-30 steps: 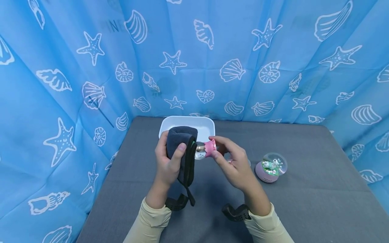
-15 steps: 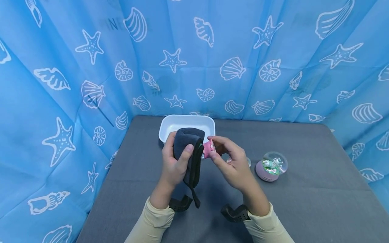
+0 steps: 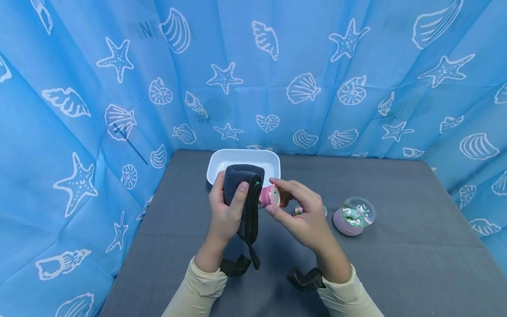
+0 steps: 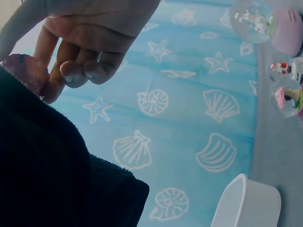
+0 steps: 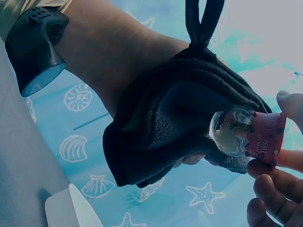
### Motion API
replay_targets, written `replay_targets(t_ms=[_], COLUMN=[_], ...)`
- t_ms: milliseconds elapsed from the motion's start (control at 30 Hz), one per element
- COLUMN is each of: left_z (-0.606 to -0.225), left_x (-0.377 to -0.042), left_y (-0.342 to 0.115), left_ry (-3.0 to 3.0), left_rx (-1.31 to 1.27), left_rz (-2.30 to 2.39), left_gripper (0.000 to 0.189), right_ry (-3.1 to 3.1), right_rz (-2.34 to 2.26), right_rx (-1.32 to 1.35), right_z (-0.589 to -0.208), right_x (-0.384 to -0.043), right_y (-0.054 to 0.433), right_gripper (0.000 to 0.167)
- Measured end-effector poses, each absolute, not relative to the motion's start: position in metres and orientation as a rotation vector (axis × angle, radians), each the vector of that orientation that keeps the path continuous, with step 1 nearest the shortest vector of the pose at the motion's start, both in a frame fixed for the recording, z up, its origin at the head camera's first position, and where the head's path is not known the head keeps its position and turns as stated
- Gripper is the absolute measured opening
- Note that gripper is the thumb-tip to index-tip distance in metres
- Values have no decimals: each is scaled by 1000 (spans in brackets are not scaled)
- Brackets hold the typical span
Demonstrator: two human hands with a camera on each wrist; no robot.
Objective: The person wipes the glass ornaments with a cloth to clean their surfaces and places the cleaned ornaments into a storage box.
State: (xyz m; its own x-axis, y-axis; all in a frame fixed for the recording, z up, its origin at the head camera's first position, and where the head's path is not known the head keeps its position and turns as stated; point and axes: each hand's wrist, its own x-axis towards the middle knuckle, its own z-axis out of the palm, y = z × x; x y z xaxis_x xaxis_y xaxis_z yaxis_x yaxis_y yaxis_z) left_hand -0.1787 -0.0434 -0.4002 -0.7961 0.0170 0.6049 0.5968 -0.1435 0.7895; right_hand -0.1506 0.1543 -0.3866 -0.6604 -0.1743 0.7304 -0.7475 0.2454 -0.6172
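Observation:
My left hand (image 3: pixel 226 213) grips a folded dark grey towel (image 3: pixel 242 178) with black edging and a hanging loop, thumb across its near side. My right hand (image 3: pixel 306 213) pinches a small snow globe (image 3: pixel 270 195) by its pink base, thumb on one side and fingers on the other. In the right wrist view the globe's clear dome (image 5: pixel 231 132) points into the towel's fold, with lettering on the pink base (image 5: pixel 266 138). Both hands are raised above the table, in front of the white tub (image 3: pixel 216 164). From the head view, the towel hides the dome.
A larger snow globe (image 3: pixel 353 216) with a lilac base stands on the grey table (image 3: pixel 396 264) to the right. Two small snow globes, one with a red figure (image 4: pixel 282 67) and one with a pink figure (image 4: pixel 285 98), stand partly behind my right hand. A shell-patterned blue curtain (image 3: pixel 245 110) hangs behind.
The left hand has brought the towel rightward over the globe's dome, then shifted slightly back. The globe has turned, so its pale underside now shows. The right hand stays nearly in place.

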Motion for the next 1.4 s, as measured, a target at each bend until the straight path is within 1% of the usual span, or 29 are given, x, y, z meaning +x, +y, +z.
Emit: replay_targets(t_ms=[100,267,433,700,867,1000,1133,1400], left_z=[-400,-399,-399,-399,-398,-398,-398,-395], left_x=[-179,-179,-178,-179,-180,-181,-181,-178], left_y=[-44,-44,-42,-43,-46,-48,-49,-46], left_ry=[-1721,-1715,-1713,-1694,-1676,-1632,-1588,-1597], left_rx=[-687,-679,-668,-671,-659,-687,-736,-755], left_rz=[-2003,-2009,-2002,-2010,-1998,-1986,-1982,-1980], left_gripper=[43,42,40,44,43,34,35,43], right_ry=[-2016,-2076,-2082,-1942,-1898,-1929,-1960,-1986], right_rz=[1417,1415,1422,1466,1494,1508,1513,1430], right_rx=[862,820,793,890,903,894,859,809], right_z=[-385,-382,-381,-383,-383,-382,-382,-383], right_x=[-150,-147,-147,-151,-152,-153,-153,-153], right_y=[155,153,152,152,155,157,158,158], right_gripper=[55,68,61,47,47,56,62,56])
